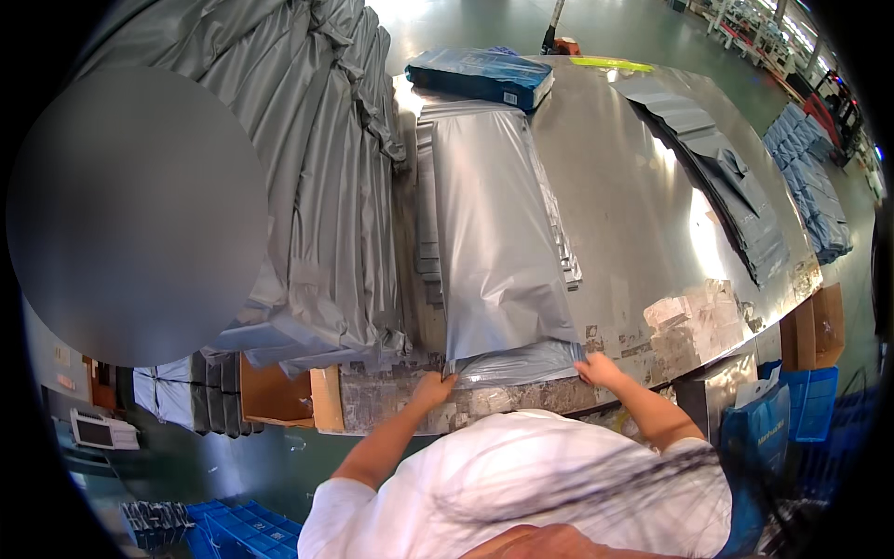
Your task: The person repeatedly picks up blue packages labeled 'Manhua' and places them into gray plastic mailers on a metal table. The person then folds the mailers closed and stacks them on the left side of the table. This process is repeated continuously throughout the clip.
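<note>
A long silver-grey plastic bag (498,214) lies lengthwise on the metal table in front of me, on top of a stack of similar bags (427,219). My left hand (435,388) pinches its near left corner, and my right hand (598,371) pinches the near right corner. Between the hands, a creased, folded strip of the film (512,366) runs along the near end. Both hands are closed at the table's front edge, with fingertips partly hidden by the plastic.
A tall pile of grey bags (321,205) rises at the left. A blue plastic-wrapped pack (480,76) sits at the far end of the metal table (601,177). More grey-and-black bags (712,154) lie on the right. Cardboard boxes (824,326) and a blue crate (813,402) stand beside the table.
</note>
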### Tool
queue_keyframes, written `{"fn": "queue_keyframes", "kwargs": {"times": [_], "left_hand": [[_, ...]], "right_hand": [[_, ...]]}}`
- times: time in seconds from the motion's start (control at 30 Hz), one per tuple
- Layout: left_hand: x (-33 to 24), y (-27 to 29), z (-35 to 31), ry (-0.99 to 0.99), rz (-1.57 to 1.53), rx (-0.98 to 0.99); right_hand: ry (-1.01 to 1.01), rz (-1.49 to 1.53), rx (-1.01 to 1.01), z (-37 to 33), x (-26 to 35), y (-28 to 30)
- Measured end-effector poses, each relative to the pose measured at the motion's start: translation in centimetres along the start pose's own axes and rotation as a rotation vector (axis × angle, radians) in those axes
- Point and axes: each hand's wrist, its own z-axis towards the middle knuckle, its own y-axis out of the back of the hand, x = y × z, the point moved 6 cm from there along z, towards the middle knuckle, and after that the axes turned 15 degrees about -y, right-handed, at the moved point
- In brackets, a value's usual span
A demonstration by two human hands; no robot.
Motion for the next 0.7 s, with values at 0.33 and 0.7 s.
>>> {"fn": "queue_keyframes", "kwargs": {"times": [0.33, 0.7], "left_hand": [[-0.2, -0.5, -2.2, 0.019, -0.716, -0.132], [-0.9, -1.6, -3.8, -0.128, -0.862, -0.07]], "right_hand": [[0.779, -0.099, -0.489, -6.8, 12.7, -2.1], [0.625, 0.61, -0.16, -5.1, 21.4, -13.3]]}}
